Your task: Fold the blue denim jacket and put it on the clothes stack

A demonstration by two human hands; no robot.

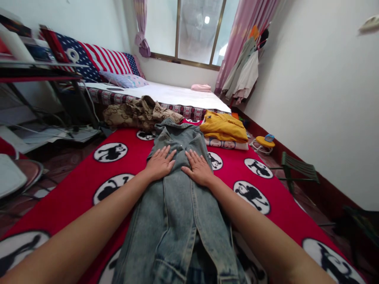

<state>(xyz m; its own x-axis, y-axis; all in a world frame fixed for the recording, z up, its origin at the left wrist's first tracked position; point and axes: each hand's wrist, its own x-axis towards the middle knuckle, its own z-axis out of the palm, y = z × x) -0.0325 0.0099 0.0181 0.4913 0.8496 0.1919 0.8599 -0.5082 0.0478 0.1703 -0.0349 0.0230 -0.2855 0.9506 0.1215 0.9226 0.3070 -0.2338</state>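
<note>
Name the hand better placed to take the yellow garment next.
Right, probably: the right hand rests on the denim jacket on the same side as the folded yellow garment, while the left hand is farther across.

The denim jacket (174,213) is a pale, faded blue with whitish wash marks. Beneath it, the blanket (68,205) is bright red, printed with white circles holding black monkey figures. The folded garment (223,127) beyond is mustard yellow. The long cushion (109,59) shows white stars on navy beside red-and-white stripes, and the window curtain (260,15) is pink.
</note>
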